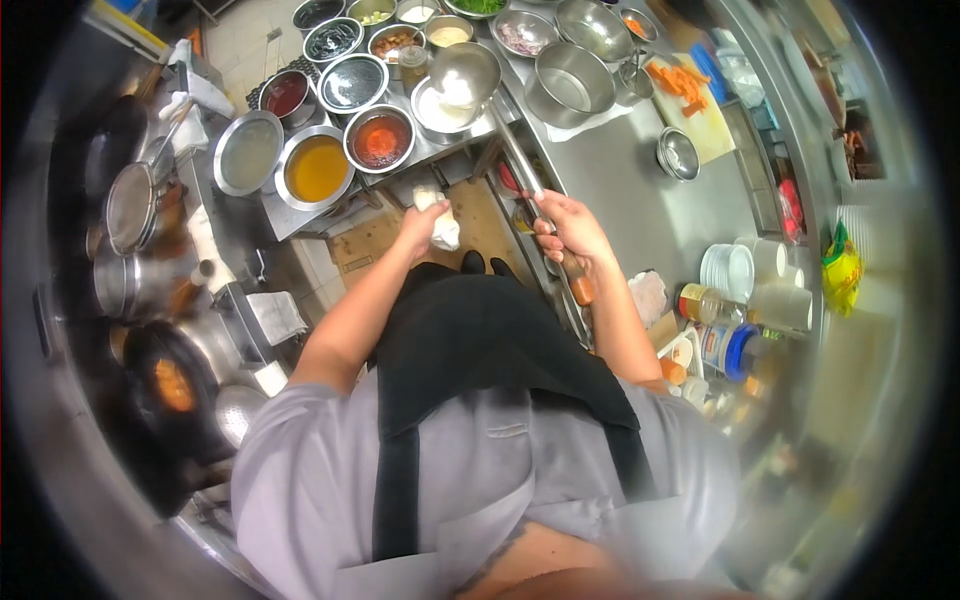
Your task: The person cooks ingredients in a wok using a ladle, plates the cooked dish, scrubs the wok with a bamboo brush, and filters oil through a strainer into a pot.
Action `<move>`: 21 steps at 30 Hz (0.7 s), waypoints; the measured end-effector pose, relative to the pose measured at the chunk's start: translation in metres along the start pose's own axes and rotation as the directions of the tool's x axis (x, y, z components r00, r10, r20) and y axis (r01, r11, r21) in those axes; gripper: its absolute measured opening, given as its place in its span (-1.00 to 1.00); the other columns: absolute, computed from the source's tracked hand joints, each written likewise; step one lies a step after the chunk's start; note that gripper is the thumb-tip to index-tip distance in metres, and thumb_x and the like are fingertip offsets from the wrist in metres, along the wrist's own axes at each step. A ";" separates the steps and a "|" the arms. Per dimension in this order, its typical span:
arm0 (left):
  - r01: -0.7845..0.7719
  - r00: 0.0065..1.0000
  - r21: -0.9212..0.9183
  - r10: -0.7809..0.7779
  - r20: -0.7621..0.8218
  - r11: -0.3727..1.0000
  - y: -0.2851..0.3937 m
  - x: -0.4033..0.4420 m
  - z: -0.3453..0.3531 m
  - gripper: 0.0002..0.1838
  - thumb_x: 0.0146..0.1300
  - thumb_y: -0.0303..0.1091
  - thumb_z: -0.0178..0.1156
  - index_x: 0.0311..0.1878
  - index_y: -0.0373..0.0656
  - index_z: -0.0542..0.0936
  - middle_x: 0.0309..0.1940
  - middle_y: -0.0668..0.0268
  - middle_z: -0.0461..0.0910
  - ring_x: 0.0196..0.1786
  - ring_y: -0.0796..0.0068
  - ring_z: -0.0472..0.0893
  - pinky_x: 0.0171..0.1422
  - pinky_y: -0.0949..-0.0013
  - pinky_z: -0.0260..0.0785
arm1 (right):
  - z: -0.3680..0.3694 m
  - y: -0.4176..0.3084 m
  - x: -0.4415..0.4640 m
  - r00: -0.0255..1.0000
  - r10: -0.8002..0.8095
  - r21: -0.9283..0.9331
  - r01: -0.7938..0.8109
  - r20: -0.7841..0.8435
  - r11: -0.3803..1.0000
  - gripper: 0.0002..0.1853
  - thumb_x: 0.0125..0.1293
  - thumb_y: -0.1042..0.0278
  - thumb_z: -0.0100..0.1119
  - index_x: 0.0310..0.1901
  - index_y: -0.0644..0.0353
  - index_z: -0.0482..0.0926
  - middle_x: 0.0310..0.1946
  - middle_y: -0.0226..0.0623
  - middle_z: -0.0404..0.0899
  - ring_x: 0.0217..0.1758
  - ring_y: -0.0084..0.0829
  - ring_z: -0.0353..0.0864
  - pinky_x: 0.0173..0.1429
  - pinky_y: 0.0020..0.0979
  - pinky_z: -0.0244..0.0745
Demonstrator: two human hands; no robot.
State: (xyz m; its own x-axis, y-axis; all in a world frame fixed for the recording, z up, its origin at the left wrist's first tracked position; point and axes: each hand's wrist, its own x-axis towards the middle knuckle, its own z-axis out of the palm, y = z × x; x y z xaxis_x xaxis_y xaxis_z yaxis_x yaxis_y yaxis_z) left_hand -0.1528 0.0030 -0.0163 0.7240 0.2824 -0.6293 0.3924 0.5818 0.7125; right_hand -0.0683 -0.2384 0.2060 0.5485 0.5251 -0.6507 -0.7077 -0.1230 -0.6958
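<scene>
My right hand (572, 232) is closed around the handle of a long metal ladle (466, 72). The ladle's round bowl is over a metal bowl of white stuff (432, 108) and hides part of it; whether the two touch I cannot tell. In front of my apron, my left hand (424, 222) grips a crumpled white cloth (446, 232). Ahead of that hand are a bowl of red liquid (380, 142) and a bowl of amber liquid (317, 170).
A wok (135, 375) with orange-brown food sits on the stove at left, near a strainer (132, 208). On the right counter are a deep steel pot (572, 88), cut carrots (680, 85) on a board, stacked small bowls (679, 154), white dishes (727, 270) and jars.
</scene>
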 end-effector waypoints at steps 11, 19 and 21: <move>0.066 0.998 -0.288 -0.070 -0.002 0.955 -0.013 -0.083 -0.034 -0.70 0.27 -0.36 0.22 0.01 -0.30 0.54 -0.20 0.18 0.65 -0.18 0.29 0.68 -0.11 0.18 0.57 | -0.021 -0.011 0.011 0.997 0.046 -0.033 -0.044 0.056 0.998 -0.62 0.51 0.15 0.04 0.21 0.18 0.41 -0.60 -0.50 0.30 -0.73 -0.68 0.18 -0.72 -0.57 0.15; -0.140 0.969 -0.590 -0.013 -0.247 0.795 -0.048 -0.136 -0.093 -0.74 0.29 -0.36 0.22 -0.02 -0.27 0.59 -0.26 0.22 0.66 -0.24 0.31 0.68 -0.16 0.23 0.55 | 0.021 -0.035 0.015 0.970 0.137 -0.147 -0.108 0.202 0.983 -0.58 0.54 0.12 -0.02 0.27 0.18 0.41 -0.62 -0.49 0.26 -0.78 -0.69 0.13 -0.78 -0.57 0.03; -0.233 0.938 -0.617 0.008 -0.345 0.751 -0.053 -0.152 -0.106 -0.73 0.28 -0.36 0.22 -0.01 -0.27 0.59 -0.26 0.22 0.66 -0.24 0.32 0.68 -0.16 0.24 0.54 | 0.047 -0.042 0.022 0.937 0.202 -0.194 -0.150 0.284 0.969 -0.59 0.55 0.15 -0.05 0.28 0.19 0.39 -0.63 -0.47 0.25 -0.79 -0.68 0.13 -0.79 -0.58 0.06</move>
State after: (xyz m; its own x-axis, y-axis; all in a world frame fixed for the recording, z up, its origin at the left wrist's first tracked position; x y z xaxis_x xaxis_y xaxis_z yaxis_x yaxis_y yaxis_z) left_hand -0.3435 0.0101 0.0089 0.4867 0.5329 -0.6922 -0.2244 0.8420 0.4905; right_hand -0.0480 -0.1821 0.2351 0.2447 0.7065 -0.6641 -0.6820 -0.3614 -0.6358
